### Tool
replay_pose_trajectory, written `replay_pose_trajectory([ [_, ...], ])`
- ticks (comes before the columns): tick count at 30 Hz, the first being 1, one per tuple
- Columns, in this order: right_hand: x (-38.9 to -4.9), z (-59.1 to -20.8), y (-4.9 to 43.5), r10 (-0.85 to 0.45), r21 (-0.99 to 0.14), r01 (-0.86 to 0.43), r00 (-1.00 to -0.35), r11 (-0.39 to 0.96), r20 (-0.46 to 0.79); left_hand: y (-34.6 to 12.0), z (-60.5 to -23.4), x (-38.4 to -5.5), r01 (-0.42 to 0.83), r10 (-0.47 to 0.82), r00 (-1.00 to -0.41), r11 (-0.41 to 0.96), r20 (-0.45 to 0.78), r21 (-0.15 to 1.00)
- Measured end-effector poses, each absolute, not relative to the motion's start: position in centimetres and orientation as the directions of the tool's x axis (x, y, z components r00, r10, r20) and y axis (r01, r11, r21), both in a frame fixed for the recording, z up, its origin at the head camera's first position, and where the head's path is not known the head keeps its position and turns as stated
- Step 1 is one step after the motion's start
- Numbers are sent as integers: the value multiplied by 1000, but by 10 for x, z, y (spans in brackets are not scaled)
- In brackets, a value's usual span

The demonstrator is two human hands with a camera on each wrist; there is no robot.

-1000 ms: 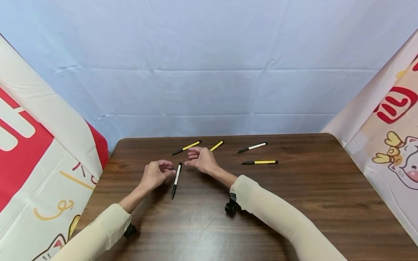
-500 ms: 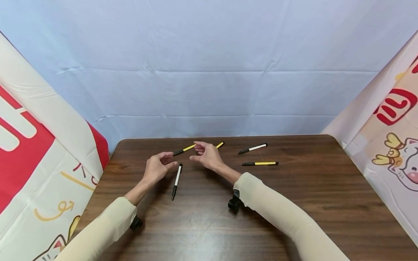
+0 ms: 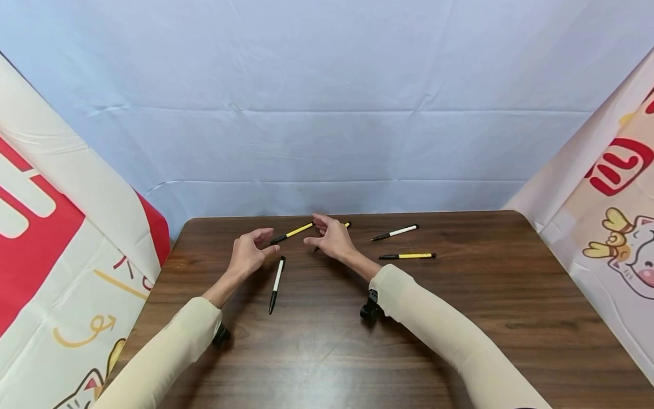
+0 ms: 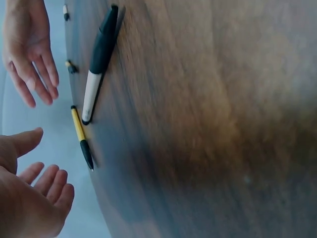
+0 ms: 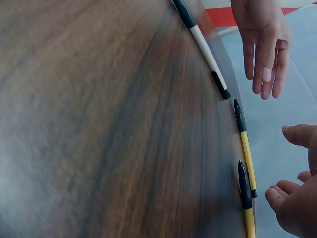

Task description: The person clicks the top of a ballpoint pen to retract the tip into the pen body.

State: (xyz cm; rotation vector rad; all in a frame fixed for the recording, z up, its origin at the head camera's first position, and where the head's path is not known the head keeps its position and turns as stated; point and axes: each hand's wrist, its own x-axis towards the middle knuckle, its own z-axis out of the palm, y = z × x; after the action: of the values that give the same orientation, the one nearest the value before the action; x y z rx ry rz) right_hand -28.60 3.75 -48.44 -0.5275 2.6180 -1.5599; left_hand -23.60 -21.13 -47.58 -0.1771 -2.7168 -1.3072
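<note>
My left hand is held over the table with relaxed fingers and holds nothing. Just right of its fingertips lies a yellow pen with a black grip, slanting toward the back edge. A white pen with a black grip lies nearer, below and right of the left hand. My right hand, also holding nothing, hovers with fingers loosely bent over a second yellow pen, covering most of it in the head view. The right wrist view shows that yellow pen and the other yellow pen side by side.
On the right of the dark wooden table lie another white pen and a third yellow pen. A pale cloth hangs behind the table's back edge, and printed cloths flank both sides.
Both hands have moved away from me, toward the back of the table; the right one has also shifted a little to the right. The pens have stayed in place.
</note>
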Motion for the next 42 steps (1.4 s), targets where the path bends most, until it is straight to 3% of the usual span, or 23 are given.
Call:
replay_pose_trajectory([
  [15,-304,-487,39,-314,-848,-242,-945,471,96,-213,-484,-259,196,124,-980,680,153,707],
  [26,-313,-492,39,-315,-787,-257,-945,560,85,-208,-491,-267,168,126,-986,713,110,681],
  [42,-322,-499,33,-313,-774,-226,-949,591,38,-207,-494,-277,160,125,-987,751,101,640],
])
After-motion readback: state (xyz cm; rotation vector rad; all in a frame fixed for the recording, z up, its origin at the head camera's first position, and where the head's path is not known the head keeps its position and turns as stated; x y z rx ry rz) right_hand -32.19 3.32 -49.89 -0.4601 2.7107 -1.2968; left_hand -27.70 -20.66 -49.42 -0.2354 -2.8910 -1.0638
